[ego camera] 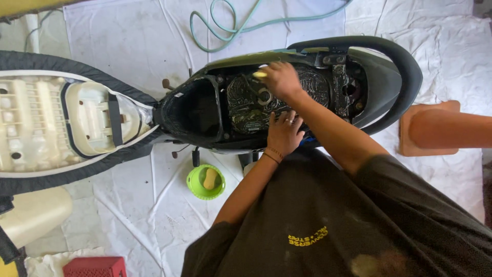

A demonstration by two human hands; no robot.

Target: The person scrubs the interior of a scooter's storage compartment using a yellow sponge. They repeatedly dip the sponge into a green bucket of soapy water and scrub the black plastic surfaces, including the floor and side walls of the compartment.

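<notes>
A scooter lies below me with its seat flipped open to the left, pale underside up. My right hand is shut on a small yellow sponge and presses it on the dark, soapy panel behind the storage well. My left hand rests flat on the near edge of the scooter body, fingers spread, holding nothing.
A green bowl with a yellow sponge inside sits on the white sheet near my left forearm. A green hose coils at the top. An orange block stands right; a red crate sits bottom left.
</notes>
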